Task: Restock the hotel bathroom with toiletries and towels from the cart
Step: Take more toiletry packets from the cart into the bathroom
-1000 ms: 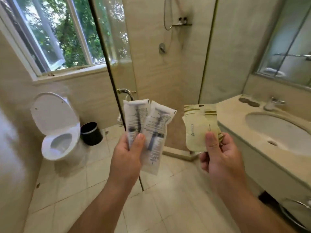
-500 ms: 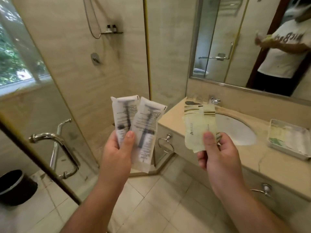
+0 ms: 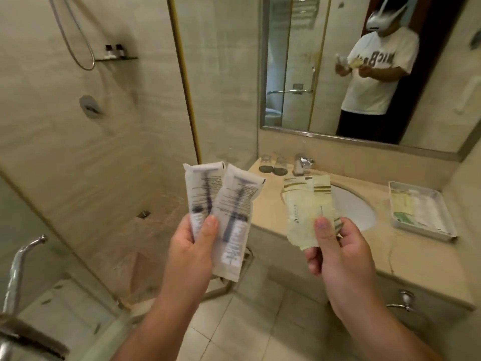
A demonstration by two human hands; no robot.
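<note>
Two white razor packets (image 3: pixel 223 217) fanned upright; yellow sachets (image 3: pixel 309 207) alongside.

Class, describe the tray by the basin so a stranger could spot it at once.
Find the wall mirror, then the beige counter below it. Right of the basin sits the tray: white, shallow, rectangular, holding flat packets, unlike the two glasses left of the tap.

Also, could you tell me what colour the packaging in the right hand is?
The packaging is pale yellow with olive-gold stripes near its top; head view.
</note>
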